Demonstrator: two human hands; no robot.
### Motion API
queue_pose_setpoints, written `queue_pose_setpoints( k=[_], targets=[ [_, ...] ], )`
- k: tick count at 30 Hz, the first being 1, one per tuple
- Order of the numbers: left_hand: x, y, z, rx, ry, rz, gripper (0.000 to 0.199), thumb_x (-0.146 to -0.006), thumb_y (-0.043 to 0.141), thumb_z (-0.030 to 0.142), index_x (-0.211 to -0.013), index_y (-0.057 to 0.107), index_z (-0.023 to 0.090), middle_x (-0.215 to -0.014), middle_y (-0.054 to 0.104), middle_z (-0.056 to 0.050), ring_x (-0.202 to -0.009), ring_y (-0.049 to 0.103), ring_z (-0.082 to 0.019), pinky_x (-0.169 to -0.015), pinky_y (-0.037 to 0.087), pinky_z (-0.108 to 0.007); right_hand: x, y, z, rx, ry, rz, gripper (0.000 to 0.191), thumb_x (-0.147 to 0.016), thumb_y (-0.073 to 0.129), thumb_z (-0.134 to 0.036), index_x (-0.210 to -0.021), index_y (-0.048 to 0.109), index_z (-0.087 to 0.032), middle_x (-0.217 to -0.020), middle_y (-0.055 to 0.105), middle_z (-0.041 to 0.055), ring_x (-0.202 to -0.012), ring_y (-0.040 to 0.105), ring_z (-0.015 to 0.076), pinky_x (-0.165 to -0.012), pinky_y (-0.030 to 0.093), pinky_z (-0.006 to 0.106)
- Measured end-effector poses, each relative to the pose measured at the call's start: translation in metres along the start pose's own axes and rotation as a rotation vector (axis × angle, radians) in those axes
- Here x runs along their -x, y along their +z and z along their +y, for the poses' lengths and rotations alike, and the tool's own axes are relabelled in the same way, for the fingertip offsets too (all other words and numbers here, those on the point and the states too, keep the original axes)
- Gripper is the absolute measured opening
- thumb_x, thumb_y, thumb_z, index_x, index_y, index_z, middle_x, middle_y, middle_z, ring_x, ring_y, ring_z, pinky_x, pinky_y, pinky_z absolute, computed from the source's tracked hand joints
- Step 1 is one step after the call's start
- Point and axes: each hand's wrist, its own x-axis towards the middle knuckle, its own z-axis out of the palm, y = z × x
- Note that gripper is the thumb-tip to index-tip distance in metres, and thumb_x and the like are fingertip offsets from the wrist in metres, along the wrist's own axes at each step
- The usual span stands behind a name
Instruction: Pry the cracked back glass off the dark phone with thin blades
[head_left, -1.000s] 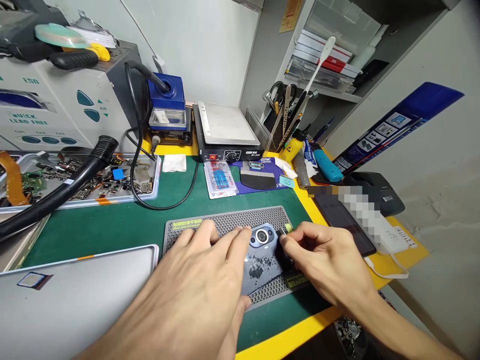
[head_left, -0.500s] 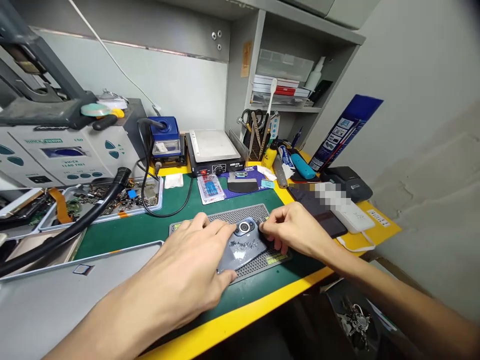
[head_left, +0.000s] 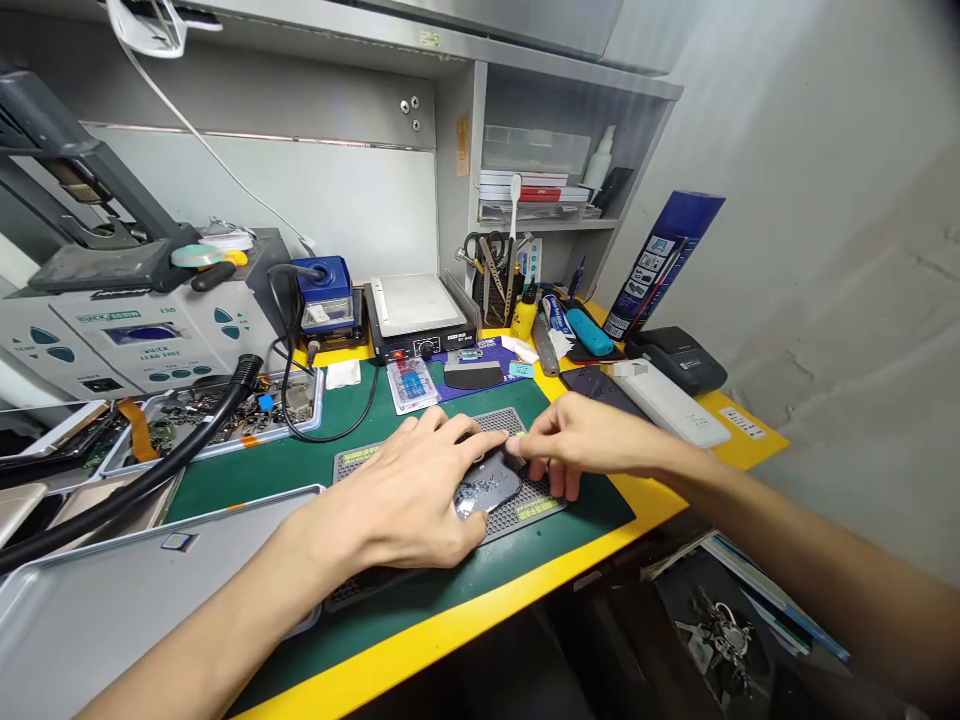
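Observation:
A dark grey smartphone (head_left: 491, 485), its back up and its surface cracked or flaking, lies on a perforated grey mat (head_left: 536, 505). My left hand (head_left: 412, 490) spans it from the left. Its thumb presses near the lower edge and its fingers reach over the camera end, hiding most of the round camera. At the phone's right end, my right hand (head_left: 559, 440) is pinched closed against the edge, close to my left index fingertip. Whatever lies between its thumb and finger is too small to make out.
A grey tray (head_left: 247, 545) lies at left, with a parts tray (head_left: 225, 410) of circuit boards behind it. A black hose (head_left: 150, 490) crosses there. A heating plate (head_left: 420, 310) and a tool holder (head_left: 493, 285) stand behind. Phones and a white box (head_left: 675, 405) lie right.
My left fingers have moved over the camera, which showed before. My right hand stays pinched at the phone's right end. The head view has shifted, with more of the upper shelf showing.

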Motion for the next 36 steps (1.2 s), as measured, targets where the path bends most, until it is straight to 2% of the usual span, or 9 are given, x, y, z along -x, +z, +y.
queue_pose_setpoints(
  k=[2,7,10,15,21,24,26,29,36],
  targets=[
    [-0.001,0.001,-0.001,-0.001,-0.009,-0.014,0.069,-0.080,0.056,0.038,-0.147,0.044,0.028,-0.129,0.057,-0.008,-0.114,0.051,-0.032,-0.099,0.047,-0.052,-0.002,-0.025,0.002,0.021,-0.020,0.095,0.037,-0.084,0.066,-0.049,-0.074,0.072,-0.013,-0.079,0.075,0.0116,-0.058,0.070,0.0197,-0.051,0.058,0.027],
    [-0.002,-0.003,0.003,0.013,-0.063,-0.053,0.071,-0.078,0.057,0.036,-0.147,0.043,0.030,-0.120,0.054,-0.009,-0.109,0.051,-0.030,-0.097,0.048,-0.050,-0.043,-0.083,0.010,0.193,-0.010,0.673,0.053,-0.080,0.073,-0.045,-0.118,0.066,-0.010,-0.084,0.076,0.0117,-0.066,0.071,0.0223,-0.052,0.054,0.026],
    [-0.002,-0.007,0.007,0.015,-0.076,-0.065,0.072,-0.077,0.057,0.035,-0.147,0.043,0.031,-0.115,0.052,-0.009,-0.108,0.052,-0.030,-0.097,0.047,-0.050,-0.080,-0.095,0.010,0.242,-0.004,0.764,0.067,-0.074,0.078,-0.045,-0.126,0.061,-0.007,-0.087,0.075,0.0130,-0.072,0.071,0.0257,-0.054,0.049,0.028],
    [-0.003,-0.010,0.008,0.015,-0.090,-0.090,0.074,-0.077,0.057,0.035,-0.148,0.042,0.030,-0.114,0.051,-0.009,-0.107,0.052,-0.030,-0.095,0.048,-0.050,-0.120,-0.090,-0.001,0.318,-0.006,0.876,0.043,-0.072,0.077,-0.044,-0.098,0.069,-0.010,-0.095,0.073,0.0168,-0.091,0.067,0.0302,-0.065,0.043,0.030],
    [-0.003,-0.006,0.005,0.004,-0.077,-0.079,0.077,-0.075,0.057,0.037,-0.150,0.040,0.030,-0.113,0.051,-0.009,-0.105,0.053,-0.030,-0.096,0.048,-0.050,-0.089,-0.083,-0.014,0.362,-0.121,0.964,0.029,-0.076,0.067,-0.038,-0.096,0.065,-0.016,-0.103,0.070,0.0110,-0.094,0.063,0.0262,-0.069,0.040,0.030],
    [-0.004,-0.002,0.002,0.004,-0.058,-0.071,0.077,-0.075,0.056,0.038,-0.150,0.039,0.030,-0.112,0.051,-0.009,-0.105,0.053,-0.031,-0.096,0.048,-0.050,-0.030,-0.065,-0.011,0.384,-0.185,0.823,0.026,-0.072,0.072,-0.038,-0.086,0.060,-0.019,-0.087,0.067,0.0030,-0.077,0.061,0.0190,-0.062,0.039,0.027],
    [-0.004,0.001,-0.002,-0.002,-0.043,-0.057,0.078,-0.074,0.057,0.039,-0.150,0.039,0.031,-0.112,0.051,-0.009,-0.105,0.054,-0.031,-0.095,0.048,-0.051,0.014,-0.044,-0.005,0.355,-0.154,0.508,0.023,-0.077,0.069,-0.039,-0.083,0.056,-0.021,-0.078,0.063,-0.0002,-0.069,0.057,0.0160,-0.058,0.038,0.025],
    [-0.005,0.007,-0.008,-0.018,-0.019,-0.020,0.078,-0.074,0.058,0.041,-0.149,0.039,0.033,-0.113,0.051,-0.009,-0.106,0.053,-0.032,-0.094,0.049,-0.052,0.063,-0.007,0.007,0.299,0.015,0.251,0.021,-0.080,0.067,-0.039,-0.081,0.056,-0.021,-0.073,0.059,-0.0022,-0.066,0.053,0.0140,-0.052,0.036,0.023],
    [-0.007,0.011,-0.012,-0.032,0.005,-0.015,0.079,-0.074,0.057,0.043,-0.150,0.038,0.034,-0.112,0.051,-0.009,-0.106,0.053,-0.032,-0.092,0.049,-0.051,0.066,0.022,0.011,0.365,0.191,0.120,0.024,-0.076,0.068,-0.042,-0.077,0.058,-0.020,-0.069,0.064,-0.0004,-0.058,0.055,0.0134,-0.046,0.032,0.021]
  ],
)
